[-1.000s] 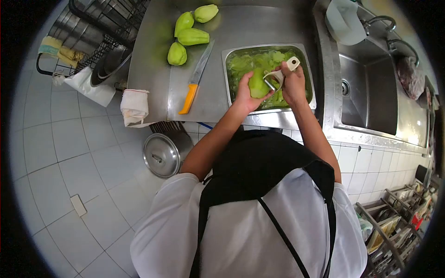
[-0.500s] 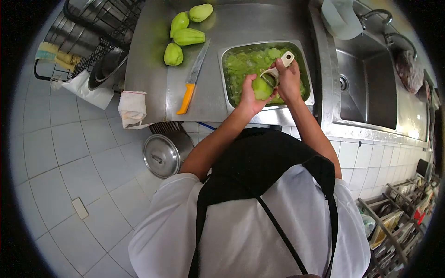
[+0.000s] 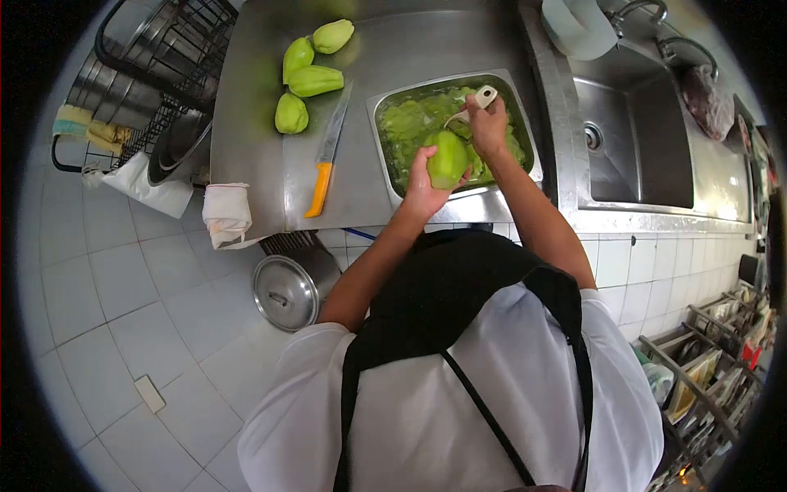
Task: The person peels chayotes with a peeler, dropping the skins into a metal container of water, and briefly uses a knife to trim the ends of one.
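Now the left hand (image 3: pixel 420 187) grips a green chayote (image 3: pixel 448 161) above a metal pan (image 3: pixel 383 148) of green peelings (image 3: pixel 403 123), while the right hand (image 3: pixel 489 129) is closed around a pale peeler (image 3: pixel 484 97), its head near the chayote's far end. On the worktop (image 3: pixel 434 37), an orange-handled knife (image 3: pixel 330 148) points towards four more chayotes (image 3: pixel 316 80), left of the pan.

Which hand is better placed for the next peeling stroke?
Probably the right hand: it grips the peeler, close to the green vegetable that the left hand holds over the metal tray.
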`<state>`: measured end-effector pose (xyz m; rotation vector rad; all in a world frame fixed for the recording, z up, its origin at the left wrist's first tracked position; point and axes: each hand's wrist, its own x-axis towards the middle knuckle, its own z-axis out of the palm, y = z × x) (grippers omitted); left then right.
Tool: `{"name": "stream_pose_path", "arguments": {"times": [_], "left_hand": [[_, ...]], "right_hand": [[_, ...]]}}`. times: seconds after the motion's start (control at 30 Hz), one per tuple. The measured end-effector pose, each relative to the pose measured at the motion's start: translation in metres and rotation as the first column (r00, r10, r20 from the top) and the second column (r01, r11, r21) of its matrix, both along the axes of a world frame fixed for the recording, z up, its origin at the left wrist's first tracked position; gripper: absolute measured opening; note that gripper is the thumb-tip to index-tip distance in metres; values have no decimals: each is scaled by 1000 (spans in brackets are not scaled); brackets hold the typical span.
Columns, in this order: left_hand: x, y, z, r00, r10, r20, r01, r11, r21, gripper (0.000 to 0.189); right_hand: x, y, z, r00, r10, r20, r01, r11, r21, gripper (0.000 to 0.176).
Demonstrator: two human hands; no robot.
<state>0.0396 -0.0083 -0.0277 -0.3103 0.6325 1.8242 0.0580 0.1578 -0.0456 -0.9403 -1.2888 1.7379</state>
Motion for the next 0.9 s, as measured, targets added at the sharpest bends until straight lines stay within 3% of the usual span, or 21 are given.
{"name": "stream_pose_path", "arguments": {"times": [0.07,0.2,0.3,0.4,0.6,0.7,0.9], "left_hand": [[0,-6,-3,999,-40,6,40,999,-2,45],[-5,-10,-10,1000,-25,11,24,996,80,50],[-8,-11,-9,992,-40,-121,52,993,104,49],[-13,-14,1,984,-122,-129,141,978,154,48],[-19,-10,18,929,-293,-227,293,955,-32,44],[-10,-2,22,878,-225,-423,191,974,-121,45],[-10,-1,19,864,-219,-454,155,973,-173,44]], "right_hand": [[0,-2,-5,999,53,7,-52,994,-92,24],[-5,-5,4,998,40,-47,-41,998,-37,22],[2,-11,31,994,62,-89,-64,998,-25,18],[6,-9,39,989,77,-123,-83,995,-50,18],[12,-5,56,967,150,-205,-179,975,-132,23],[14,-10,64,962,159,-220,-199,965,-170,21],[11,-5,45,964,144,-222,-175,976,-127,16]]}}
